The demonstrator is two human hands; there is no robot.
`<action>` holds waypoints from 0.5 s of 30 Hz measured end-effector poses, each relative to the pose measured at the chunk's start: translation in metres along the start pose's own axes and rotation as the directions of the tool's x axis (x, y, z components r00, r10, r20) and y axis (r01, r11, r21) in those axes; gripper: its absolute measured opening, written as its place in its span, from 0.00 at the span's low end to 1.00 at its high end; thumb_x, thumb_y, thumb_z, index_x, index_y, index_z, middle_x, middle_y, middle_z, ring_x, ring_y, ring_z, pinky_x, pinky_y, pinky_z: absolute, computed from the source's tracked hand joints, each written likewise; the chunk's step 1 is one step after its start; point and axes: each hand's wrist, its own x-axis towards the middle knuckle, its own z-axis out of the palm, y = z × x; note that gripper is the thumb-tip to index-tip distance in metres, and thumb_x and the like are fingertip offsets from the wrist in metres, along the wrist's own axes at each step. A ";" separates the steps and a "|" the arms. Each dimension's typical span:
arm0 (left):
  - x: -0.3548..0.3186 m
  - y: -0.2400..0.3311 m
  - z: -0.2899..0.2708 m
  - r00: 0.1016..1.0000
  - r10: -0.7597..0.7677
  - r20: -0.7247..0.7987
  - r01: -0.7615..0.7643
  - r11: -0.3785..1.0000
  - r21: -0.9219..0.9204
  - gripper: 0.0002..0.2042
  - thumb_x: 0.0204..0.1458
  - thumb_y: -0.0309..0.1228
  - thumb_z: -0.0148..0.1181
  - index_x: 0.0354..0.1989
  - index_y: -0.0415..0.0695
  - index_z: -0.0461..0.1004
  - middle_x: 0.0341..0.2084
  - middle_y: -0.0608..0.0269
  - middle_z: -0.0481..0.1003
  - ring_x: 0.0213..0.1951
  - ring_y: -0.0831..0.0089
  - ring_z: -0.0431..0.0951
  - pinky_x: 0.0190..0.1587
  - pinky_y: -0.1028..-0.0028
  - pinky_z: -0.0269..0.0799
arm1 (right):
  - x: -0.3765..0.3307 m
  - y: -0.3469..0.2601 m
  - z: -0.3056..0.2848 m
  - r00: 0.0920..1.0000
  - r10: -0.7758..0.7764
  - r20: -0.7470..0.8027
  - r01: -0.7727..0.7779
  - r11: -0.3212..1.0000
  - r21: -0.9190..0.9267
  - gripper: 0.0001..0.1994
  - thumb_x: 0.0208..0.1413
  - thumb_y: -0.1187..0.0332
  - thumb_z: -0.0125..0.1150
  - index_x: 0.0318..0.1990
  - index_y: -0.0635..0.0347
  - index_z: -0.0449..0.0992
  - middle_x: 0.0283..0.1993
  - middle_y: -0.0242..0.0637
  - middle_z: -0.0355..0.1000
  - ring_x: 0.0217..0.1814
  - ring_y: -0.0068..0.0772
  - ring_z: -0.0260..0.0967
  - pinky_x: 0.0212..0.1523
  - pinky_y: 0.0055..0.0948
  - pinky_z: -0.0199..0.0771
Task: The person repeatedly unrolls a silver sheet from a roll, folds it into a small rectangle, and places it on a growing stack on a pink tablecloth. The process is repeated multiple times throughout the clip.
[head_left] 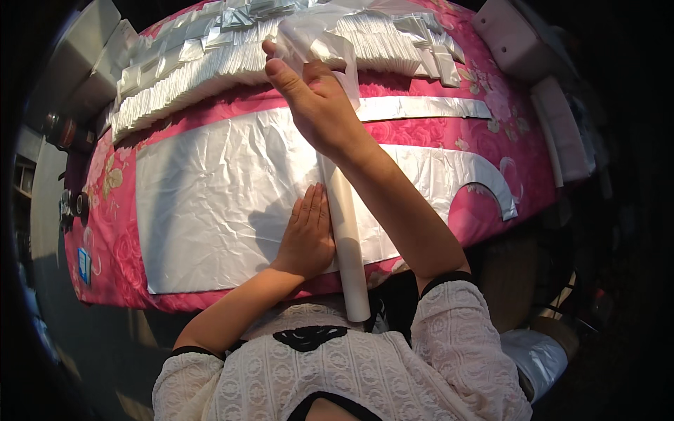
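A large silvery-white plastic sheet [217,189], creased and with a curved cut-out at its right end, lies flat before me. My left hand [307,235] rests flat on it, fingers together and stretched out, beside a long pale tube or roll [346,245]. That roll lies across the sheet and juts past the table's near edge. Above the sheet, my right hand [312,95] is raised with bent fingers around thin see-through plastic film [302,35]. The film hangs loosely about the fingers; the exact grip is partly hidden.
Long rows of folded white packets [203,77] fill the far side of the pink flowered tablecloth [116,245]. A silvery strip [421,107] lies in front of them. White boxes [516,35] stand at the right; a dark jar [67,132] and a blue packet [84,264] are at the left.
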 end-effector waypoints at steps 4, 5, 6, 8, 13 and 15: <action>0.000 -0.003 0.002 0.989 0.117 -0.085 -0.114 0.993 0.043 0.34 0.51 0.40 0.47 0.59 0.24 0.48 0.59 0.28 0.48 0.64 0.41 0.47 0.63 0.51 0.43 | -0.049 0.027 0.118 0.863 0.150 0.482 -0.053 0.977 -0.208 0.32 0.55 0.49 0.49 0.54 0.74 0.61 0.48 0.68 0.63 0.54 0.60 0.61 0.54 0.42 0.59; 0.002 -0.009 0.016 0.975 0.161 -0.150 -0.164 0.986 -0.008 0.34 0.53 0.43 0.44 0.58 0.23 0.49 0.59 0.26 0.46 0.65 0.40 0.41 0.63 0.51 0.41 | -0.067 0.055 0.139 0.860 0.130 0.493 0.017 0.959 -0.283 0.37 0.54 0.46 0.50 0.60 0.69 0.55 0.57 0.67 0.56 0.64 0.59 0.49 0.61 0.42 0.51; -0.003 -0.013 0.011 0.987 0.109 -0.118 -0.119 0.990 -0.081 0.34 0.53 0.42 0.45 0.59 0.25 0.47 0.60 0.26 0.43 0.65 0.39 0.39 0.63 0.50 0.40 | -0.074 0.063 0.146 0.807 0.190 0.560 0.000 0.947 -0.321 0.38 0.53 0.45 0.49 0.61 0.67 0.52 0.59 0.66 0.53 0.66 0.59 0.44 0.63 0.42 0.48; -0.015 -0.019 -0.011 0.998 0.012 -0.056 -0.024 0.974 -0.225 0.35 0.53 0.40 0.47 0.62 0.28 0.43 0.61 0.26 0.36 0.65 0.38 0.35 0.63 0.48 0.38 | -0.081 0.062 0.149 0.675 0.305 0.672 -0.010 0.914 -0.405 0.41 0.53 0.42 0.49 0.64 0.64 0.48 0.64 0.64 0.45 0.70 0.59 0.34 0.66 0.43 0.41; -0.096 -0.068 -0.069 0.951 -0.258 -0.169 0.195 0.927 -0.319 0.23 0.42 0.28 0.58 0.49 0.33 0.68 0.53 0.44 0.64 0.55 0.47 0.63 0.55 0.59 0.61 | -0.070 0.061 0.119 0.657 0.201 0.727 -0.037 0.971 -0.234 0.47 0.51 0.34 0.40 0.66 0.65 0.39 0.66 0.65 0.37 0.71 0.60 0.25 0.67 0.42 0.36; -0.105 -0.094 -0.082 0.859 -0.131 -0.496 0.121 0.991 -0.054 0.28 0.38 0.30 0.63 0.52 0.37 0.66 0.53 0.49 0.64 0.53 0.52 0.65 0.55 0.60 0.62 | -0.069 0.058 0.111 0.600 0.241 0.763 -0.278 0.957 -0.084 0.46 0.53 0.33 0.32 0.66 0.64 0.33 0.68 0.61 0.35 0.72 0.56 0.25 0.68 0.38 0.34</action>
